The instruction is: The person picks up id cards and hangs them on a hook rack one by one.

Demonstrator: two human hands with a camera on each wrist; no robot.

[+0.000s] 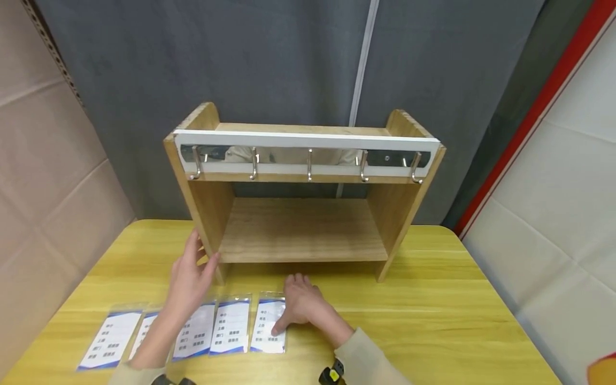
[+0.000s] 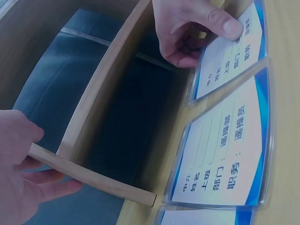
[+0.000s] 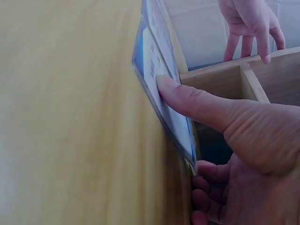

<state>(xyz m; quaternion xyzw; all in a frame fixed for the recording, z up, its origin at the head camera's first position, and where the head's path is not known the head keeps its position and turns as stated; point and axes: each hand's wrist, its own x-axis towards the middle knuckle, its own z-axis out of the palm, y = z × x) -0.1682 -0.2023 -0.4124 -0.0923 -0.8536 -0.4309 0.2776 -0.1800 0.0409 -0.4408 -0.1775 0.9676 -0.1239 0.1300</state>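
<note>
Rightmost card (image 1: 266, 321) of a row lies flat-ish on the yellow wood-grain table (image 1: 457, 299), a bit L of the midline btwn its L & R edges, just in front of the rack. Four other cards (image 1: 230, 326) in clear sleeves run from it toward the table's L edge, one or two partly hidden by the L forearm. Wooden rack (image 1: 303, 230) stands nr the table's back edge, roughly mid; white rail (image 1: 298, 140) across its upper front, w/ five metal hooks (image 1: 309, 166). Grey curtain (image 1: 192, 64) behind; pale wall (image 1: 48, 176) L side, white wall (image 1: 568, 198) w/ red strip (image 1: 529, 123) R side.

R hand (image 1: 305, 305): thumb spread from the fingers, its tip on the rightmost card's face; other fingers bent, tips by the card's edge nr the rack. Can't tell if they actually pinch the card or just rest there. L hand (image 1: 187, 283): holds the rack's L side panel at its front edge, thumb on the inner side, fingers spread along the outer side, fairly straight. Light sleeves, dark band (image 1: 331, 374) on R wrist.
</note>
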